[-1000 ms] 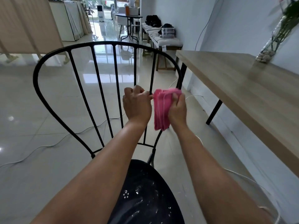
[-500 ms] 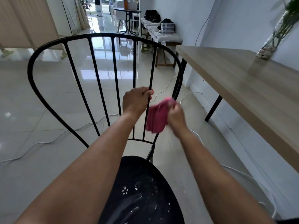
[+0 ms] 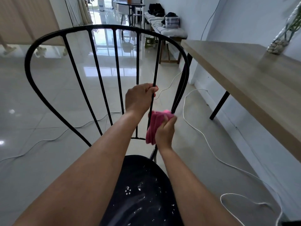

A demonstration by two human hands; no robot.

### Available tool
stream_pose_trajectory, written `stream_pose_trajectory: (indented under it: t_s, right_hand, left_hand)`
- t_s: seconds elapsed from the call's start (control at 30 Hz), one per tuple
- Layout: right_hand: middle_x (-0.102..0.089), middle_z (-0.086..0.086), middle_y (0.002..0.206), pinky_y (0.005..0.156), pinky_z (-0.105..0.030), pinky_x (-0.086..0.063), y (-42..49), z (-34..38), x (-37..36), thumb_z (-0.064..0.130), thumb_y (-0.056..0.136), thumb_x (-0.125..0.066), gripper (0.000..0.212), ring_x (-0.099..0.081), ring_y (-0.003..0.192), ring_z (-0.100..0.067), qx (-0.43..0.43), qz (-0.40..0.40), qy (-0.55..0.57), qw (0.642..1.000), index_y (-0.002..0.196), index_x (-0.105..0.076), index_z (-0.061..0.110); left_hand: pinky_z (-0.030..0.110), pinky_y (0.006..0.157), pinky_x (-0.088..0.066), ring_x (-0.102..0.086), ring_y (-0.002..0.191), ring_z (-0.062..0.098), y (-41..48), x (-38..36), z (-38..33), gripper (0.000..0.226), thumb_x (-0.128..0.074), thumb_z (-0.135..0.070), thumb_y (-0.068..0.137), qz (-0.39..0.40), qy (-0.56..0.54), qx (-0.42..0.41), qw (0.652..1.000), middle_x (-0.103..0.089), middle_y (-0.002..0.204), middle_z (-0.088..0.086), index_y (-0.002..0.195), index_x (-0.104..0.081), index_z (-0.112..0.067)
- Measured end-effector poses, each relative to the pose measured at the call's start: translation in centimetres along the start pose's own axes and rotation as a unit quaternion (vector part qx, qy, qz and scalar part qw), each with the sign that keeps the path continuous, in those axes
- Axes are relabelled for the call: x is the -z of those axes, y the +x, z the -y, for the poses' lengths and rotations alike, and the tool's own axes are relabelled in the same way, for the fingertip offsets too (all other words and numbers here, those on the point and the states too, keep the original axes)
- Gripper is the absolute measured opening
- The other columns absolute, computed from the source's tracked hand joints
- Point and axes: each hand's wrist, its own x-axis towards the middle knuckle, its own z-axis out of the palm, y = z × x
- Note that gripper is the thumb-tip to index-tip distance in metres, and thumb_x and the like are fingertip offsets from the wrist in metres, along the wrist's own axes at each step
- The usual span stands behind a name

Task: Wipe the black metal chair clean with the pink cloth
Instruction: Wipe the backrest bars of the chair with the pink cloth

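Observation:
The black metal chair (image 3: 97, 75) stands in front of me, its curved backrest of thin vertical bars facing me. Its dark round seat (image 3: 143, 193) at the bottom carries white specks and smears. My left hand (image 3: 138, 99) is closed around one of the right-hand bars, about halfway up. My right hand (image 3: 165, 132) holds the bunched pink cloth (image 3: 155, 123) wrapped around the lower part of the backrest's right outer frame, close to where the bars join the bottom rail.
A long wooden table (image 3: 244, 75) on black legs stands to the right, close to the chair. White cables (image 3: 203, 137) trail across the glossy tiled floor. A cushioned bench (image 3: 166, 30) with bags sits at the back along the wall.
My right hand has slid the pink cloth down the right side of the backrest, from mid-height to near the bottom rail. My left hand keeps its grip on the bar.

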Motion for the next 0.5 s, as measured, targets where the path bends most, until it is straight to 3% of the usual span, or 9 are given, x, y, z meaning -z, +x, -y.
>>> stream_pose_trajectory:
  t_s: [0.1, 0.2, 0.27, 0.33, 0.43, 0.5]
  right_hand:
    - [-0.063, 0.008, 0.088, 0.049, -0.009, -0.038, -2.5, -3.7, 0.5, 0.018, 0.101, -0.037, 0.008, -0.061, 0.072, -0.002, -0.077, 0.089, -0.051, 0.992, 0.098, -0.040, 0.025]
    - [-0.059, 0.012, 0.078, 0.045, -0.007, -0.035, -2.5, -4.6, 1.8, 0.014, 0.098, -0.039, 0.012, -0.058, 0.068, -0.003, -0.112, 0.151, -0.129, 0.974, 0.098, -0.048, 0.022]
    - [-0.063, 0.003, 0.082, 0.048, -0.014, -0.037, -2.0, -3.7, 2.5, 0.013, 0.096, -0.039, 0.018, -0.064, 0.076, -0.016, -0.122, 0.167, -0.170, 0.964, 0.101, -0.056, 0.016]
    - [-0.067, -0.007, 0.087, 0.056, -0.023, -0.038, -1.5, -2.2, 3.1, 0.013, 0.098, -0.041, 0.024, -0.065, 0.084, -0.027, -0.090, 0.138, -0.215, 0.963, 0.108, -0.062, 0.012]
    - [-0.063, -0.002, 0.078, 0.057, -0.029, -0.044, -0.4, 1.8, 4.7, 0.016, 0.100, -0.039, 0.027, -0.063, 0.072, -0.027, -0.028, 0.033, -0.183, 0.982, 0.111, -0.063, 0.011]
    - [-0.064, -0.001, 0.083, 0.062, -0.036, -0.053, 1.1, 5.5, 5.8, 0.024, 0.101, -0.039, 0.026, -0.062, 0.074, -0.024, 0.015, -0.037, -0.108, 0.993, 0.108, -0.062, 0.016]
  left_hand:
    - [0.016, 0.079, -0.048, -0.071, 0.080, 0.002, 0.0, 0.2, -0.2, 0.018, -0.059, -0.037, 0.092, 0.011, -0.002, 0.008, 1.000, -0.075, 0.077, -0.011, 0.095, -0.076, -0.032]
    - [0.026, 0.086, -0.054, -0.072, 0.080, 0.006, -0.1, 0.5, -0.5, 0.017, -0.060, -0.034, 0.091, 0.022, -0.022, 0.022, 0.999, -0.075, 0.077, -0.009, 0.094, -0.076, -0.030]
    - [0.031, 0.088, -0.055, -0.073, 0.080, 0.011, -0.3, 0.9, -0.9, 0.015, -0.063, -0.032, 0.089, 0.032, -0.045, 0.040, 0.998, -0.076, 0.078, -0.007, 0.094, -0.077, -0.028]
    - [0.032, 0.082, -0.058, -0.074, 0.078, 0.014, -0.4, 1.4, -1.3, 0.014, -0.067, -0.029, 0.087, 0.040, -0.066, 0.057, 0.995, -0.077, 0.085, -0.003, 0.095, -0.078, -0.026]
    - [0.020, 0.060, -0.055, -0.073, 0.064, 0.012, -0.7, 2.7, -1.5, 0.009, -0.069, -0.025, 0.085, 0.016, -0.078, 0.065, 0.995, -0.076, 0.082, -0.005, 0.085, -0.077, -0.028]
    - [0.025, 0.064, -0.056, -0.072, 0.067, 0.012, -0.8, 3.7, -1.3, 0.011, -0.065, -0.031, 0.088, -0.040, -0.059, 0.046, 0.996, -0.075, 0.076, -0.008, 0.085, -0.076, -0.029]
